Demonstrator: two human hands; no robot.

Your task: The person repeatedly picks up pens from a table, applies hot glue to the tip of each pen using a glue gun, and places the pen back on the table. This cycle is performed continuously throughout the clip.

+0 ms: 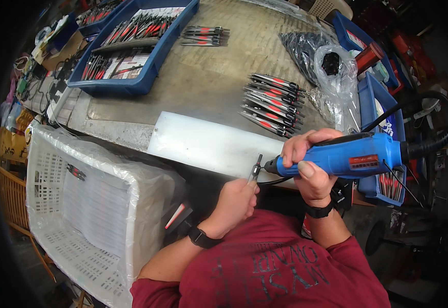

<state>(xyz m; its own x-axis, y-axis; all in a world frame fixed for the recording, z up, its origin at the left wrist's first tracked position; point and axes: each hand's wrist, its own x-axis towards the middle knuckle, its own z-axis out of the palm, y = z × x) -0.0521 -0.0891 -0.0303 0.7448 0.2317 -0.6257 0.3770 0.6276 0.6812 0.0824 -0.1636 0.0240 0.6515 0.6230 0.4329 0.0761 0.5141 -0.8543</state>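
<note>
My left hand is closed around a slim, pen-shaped black and silver piece, whose upper end sticks up past the fingers. My right hand grips a blue electric screwdriver lying nearly level. Its black nose points left at the slim piece and reaches up to it; whether the bit sits in a screw is too small to tell. Both hands are over the near edge of a white block. Beyond it, a row of similar black pieces with red marks lies on the table.
A blue tray full of such pieces stands at the back left, near a small stack. Left of me is a white plastic-lined basket. Plastic bags and blue bins stand right; a black cable loops from the screwdriver.
</note>
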